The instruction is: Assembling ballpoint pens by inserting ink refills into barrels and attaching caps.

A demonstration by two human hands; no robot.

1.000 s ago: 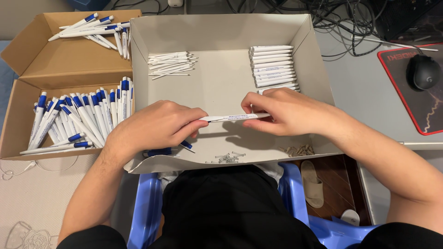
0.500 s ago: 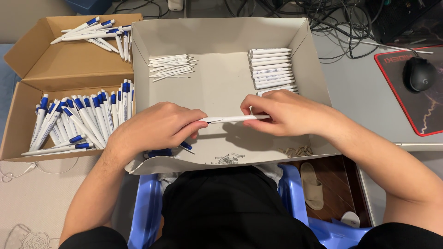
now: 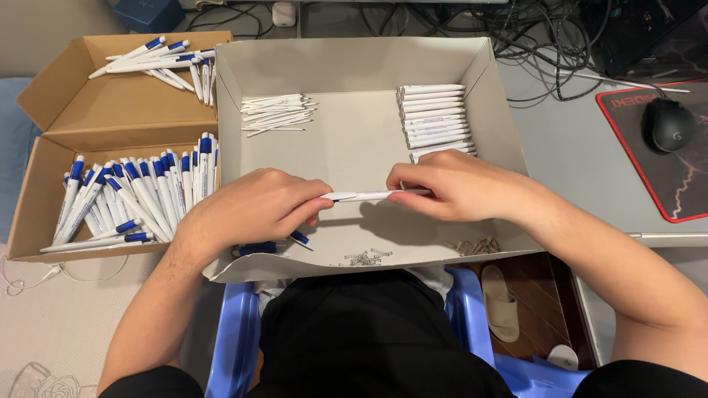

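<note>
Pen barrel (image 3: 369, 195), slim, white (level), pinched between both hands (image 3: 254, 210).

- Two bare forearms reach in from the bottom edge, with no sleeves showing as far as the elbows.
- The left hand (image 3: 254, 210) and right hand (image 3: 457, 184) wear no gloves, rings or watch.
- Fingernails are short and plain.
- Below the hands, black clothing (image 3: 369, 332) covers the lap and both knees.
</note>
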